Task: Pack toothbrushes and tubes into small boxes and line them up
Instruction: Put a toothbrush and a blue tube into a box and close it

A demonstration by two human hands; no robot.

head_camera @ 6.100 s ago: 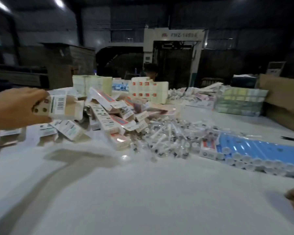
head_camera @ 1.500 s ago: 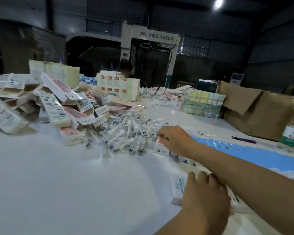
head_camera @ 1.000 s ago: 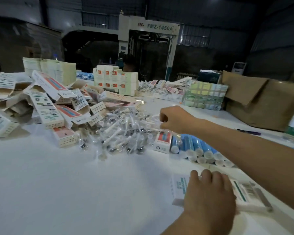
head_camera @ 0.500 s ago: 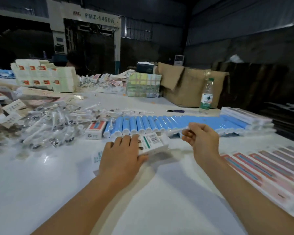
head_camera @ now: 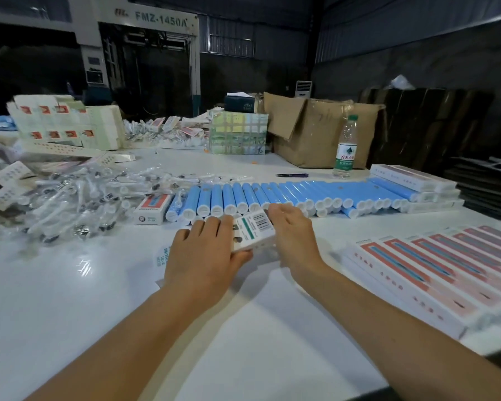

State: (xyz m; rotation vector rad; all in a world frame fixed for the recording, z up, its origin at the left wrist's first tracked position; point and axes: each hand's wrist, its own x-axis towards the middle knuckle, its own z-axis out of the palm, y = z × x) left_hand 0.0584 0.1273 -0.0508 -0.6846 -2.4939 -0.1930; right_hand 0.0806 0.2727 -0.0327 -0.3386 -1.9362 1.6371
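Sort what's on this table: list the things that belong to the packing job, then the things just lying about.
Belong to the job:
small box, held by left hand and right hand
row of blue tubes
pile of wrapped toothbrushes
line of packed boxes
loose empty boxes

Just lying about:
water bottle
brown carton
purple pen

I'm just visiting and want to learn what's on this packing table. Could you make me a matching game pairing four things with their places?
Things:
1. row of blue tubes
2. clear plastic water bottle
3. small white barcoded box
4. pile of clear-wrapped white toothbrushes

Places:
A. between the two hands
B. left of the tubes
C. beside the brown cardboard carton
D. across the table just beyond the hands

Pairs: 1-D, 2-C, 3-A, 4-B
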